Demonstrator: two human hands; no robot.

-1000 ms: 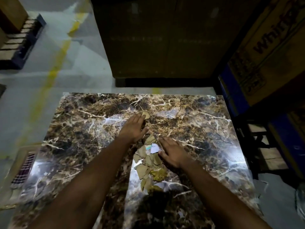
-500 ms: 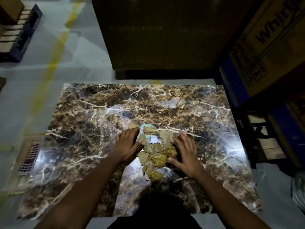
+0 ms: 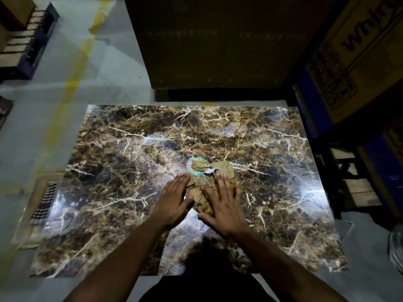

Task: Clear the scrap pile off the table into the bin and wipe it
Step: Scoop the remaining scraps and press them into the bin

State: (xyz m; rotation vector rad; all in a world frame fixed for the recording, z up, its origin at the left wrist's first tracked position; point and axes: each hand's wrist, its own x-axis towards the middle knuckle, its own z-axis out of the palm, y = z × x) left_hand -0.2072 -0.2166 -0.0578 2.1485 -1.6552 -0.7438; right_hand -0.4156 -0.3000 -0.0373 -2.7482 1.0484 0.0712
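The worktop (image 3: pixel 122 162) looks like brown marble and is very shiny and smooth, with bright glare on it. On it, the scrap pile (image 3: pixel 204 194) is dull, crumpled brown paper. Behind the worktop, a big box (image 3: pixel 207 46) looks like plain matt cardboard. The floor (image 3: pixel 32 118) is smooth and grey.

Both hands (image 3: pixel 196 201) now flat, seemingly atop the tighter-bunched scrap pile (image 3: pixel 204 184).
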